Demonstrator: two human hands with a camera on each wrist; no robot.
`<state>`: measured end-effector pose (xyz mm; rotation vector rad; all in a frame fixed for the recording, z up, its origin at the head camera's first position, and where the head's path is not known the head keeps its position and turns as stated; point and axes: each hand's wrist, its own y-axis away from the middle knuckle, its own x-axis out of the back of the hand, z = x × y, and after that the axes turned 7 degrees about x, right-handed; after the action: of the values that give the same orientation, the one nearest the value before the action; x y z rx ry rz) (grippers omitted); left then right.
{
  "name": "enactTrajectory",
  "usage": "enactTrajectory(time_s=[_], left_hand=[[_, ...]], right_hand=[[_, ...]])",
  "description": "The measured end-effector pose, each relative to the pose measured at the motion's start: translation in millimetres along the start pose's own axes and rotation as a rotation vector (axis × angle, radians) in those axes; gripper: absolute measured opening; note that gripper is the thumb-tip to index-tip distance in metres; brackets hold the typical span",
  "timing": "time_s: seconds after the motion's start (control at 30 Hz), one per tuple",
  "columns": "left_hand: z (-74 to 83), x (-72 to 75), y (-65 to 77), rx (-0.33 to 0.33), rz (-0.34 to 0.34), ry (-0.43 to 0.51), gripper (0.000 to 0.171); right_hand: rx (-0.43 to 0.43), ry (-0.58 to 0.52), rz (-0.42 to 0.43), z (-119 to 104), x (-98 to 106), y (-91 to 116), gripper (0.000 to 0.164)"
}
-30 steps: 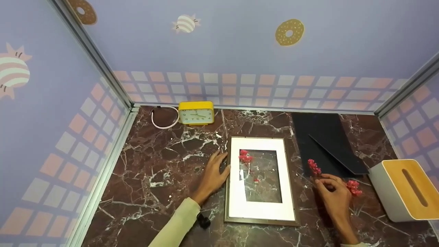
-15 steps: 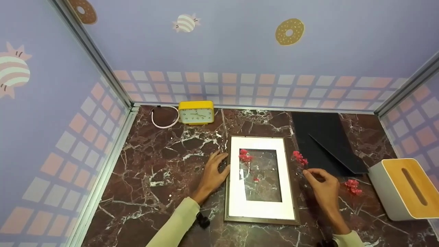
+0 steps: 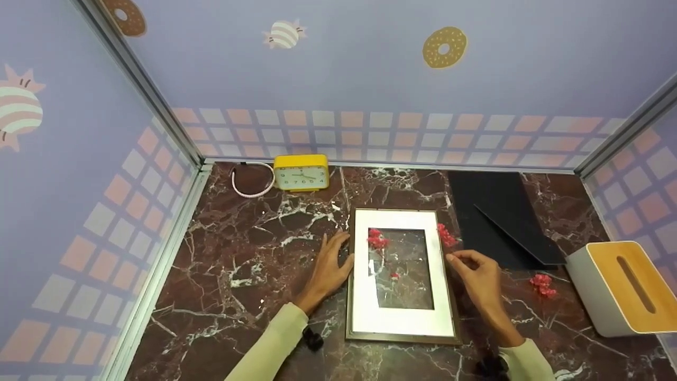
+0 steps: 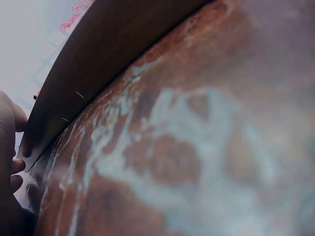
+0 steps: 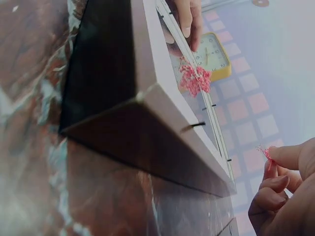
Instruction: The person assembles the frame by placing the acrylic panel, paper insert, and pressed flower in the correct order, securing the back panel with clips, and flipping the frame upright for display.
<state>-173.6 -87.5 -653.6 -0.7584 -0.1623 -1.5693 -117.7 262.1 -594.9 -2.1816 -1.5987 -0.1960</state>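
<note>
- Cream sleeves (image 3: 270, 344) reach into my head view from eight and four o'clock of the picture frame.
- At its nine o'clock, I see the left hand (image 3: 327, 270), fingers loosely spread and touching the frame's edge.
- At three o'clock, well apart from the other, the right hand (image 3: 480, 278) pinches a pink flower sprig (image 3: 447, 235). Its blossom overlaps the edge between one and two; I can't tell whether they touch.
- White-matted, the picture frame (image 3: 406, 324) lies flat between the hands. Within its opening, a second pink sprig (image 3: 377, 239) sits toward ten o'clock.
- Beyond the right hand, at three o'clock, a third pink sprig (image 3: 543, 284) lies near a wood-topped tissue box (image 3: 587, 296).
- Farther, at two o'clock: black boards (image 3: 484, 201).
- Farthest, toward ten: a yellow clock (image 3: 301, 173) beside a white loop (image 3: 253, 196).
</note>
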Motion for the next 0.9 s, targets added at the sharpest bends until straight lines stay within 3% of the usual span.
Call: enactTrajectory(time_s=[0.37, 0.9], left_hand=[[-0.1, 0.3, -2.8, -0.007, -0.022, -0.013, 0.05], [3.9, 2.1, 2.0, 0.116, -0.044, -0.008, 0.054]], right_hand=[[-0.036, 0.073, -0.088, -4, -17, -12, 0.008], [-0.003, 0.127, -0.206, -8, -38, -19, 0.006]])
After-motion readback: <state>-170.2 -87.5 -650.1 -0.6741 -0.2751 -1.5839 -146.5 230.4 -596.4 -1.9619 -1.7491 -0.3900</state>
